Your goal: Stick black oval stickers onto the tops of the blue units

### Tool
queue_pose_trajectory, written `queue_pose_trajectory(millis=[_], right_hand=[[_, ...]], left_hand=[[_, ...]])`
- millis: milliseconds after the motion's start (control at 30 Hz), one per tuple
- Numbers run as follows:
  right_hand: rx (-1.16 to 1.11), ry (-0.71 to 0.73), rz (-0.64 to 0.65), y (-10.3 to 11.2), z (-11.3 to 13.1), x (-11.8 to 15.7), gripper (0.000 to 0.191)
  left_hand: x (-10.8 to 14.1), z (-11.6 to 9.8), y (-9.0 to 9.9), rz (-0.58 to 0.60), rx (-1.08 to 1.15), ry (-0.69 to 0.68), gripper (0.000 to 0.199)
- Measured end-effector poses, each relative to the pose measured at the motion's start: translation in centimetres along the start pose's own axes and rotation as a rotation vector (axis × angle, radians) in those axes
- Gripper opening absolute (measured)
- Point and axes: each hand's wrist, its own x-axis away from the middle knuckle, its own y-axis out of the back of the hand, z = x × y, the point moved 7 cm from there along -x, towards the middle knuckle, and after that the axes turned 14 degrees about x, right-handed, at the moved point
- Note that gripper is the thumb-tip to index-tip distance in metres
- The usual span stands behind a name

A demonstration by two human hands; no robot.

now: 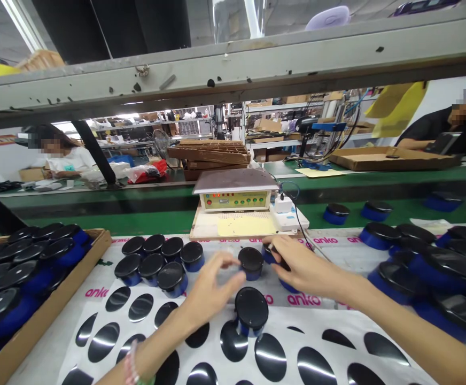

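Note:
My left hand [212, 286], with a beaded bracelet at the wrist, is held over the bench with thumb and fingers apart and nothing between them. Just right of its fingertips stands a blue round piece with a black top [251, 262]. Nearer to me, another such piece [251, 310] stands on a white sheet with black discs [271, 356]. My right hand [293, 262] has its fingers curled round a black-topped blue piece [284, 263], partly hidden by the hand. Several similar pieces [152, 266] stand grouped left of my left hand.
A cardboard box [100, 246] of blue pieces is at the left; more pieces [453, 267] are piled at the right. Behind are a control unit [235, 200], a white plug [283, 204] with a cable, and a green belt [156, 214]. An overhead shelf crosses above. Two people sit beyond.

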Motion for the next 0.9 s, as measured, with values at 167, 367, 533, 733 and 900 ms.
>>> queue_pose_trajectory(millis=[167,367,533,733,900], right_hand=[[-0.176,0.023,0.117,0.3,3.7,2.4,0.021],[-0.288,0.014,0.149,-0.3,5.7,2.8,0.025],[-0.359,-0.093,0.073,0.5,5.3,3.0,0.022],[-0.341,-0.155,-0.054,0.8,5.7,2.8,0.018],[-0.427,-0.089,-0.045,0.2,5.6,1.6,0.025]], left_hand=[[3.7,1.5,-2.3,0.127,0.071,0.182,0.086],[2.0,-1.6,-3.2,0.018,0.159,0.03,0.06],[1.5,-3.9,-3.4,0.017,0.083,0.016,0.053],[1.8,-4.2,-3.7,0.002,0.006,0.022,0.051],[1.9,-3.3,-2.8,-0.001,-0.119,-0.012,0.059]])
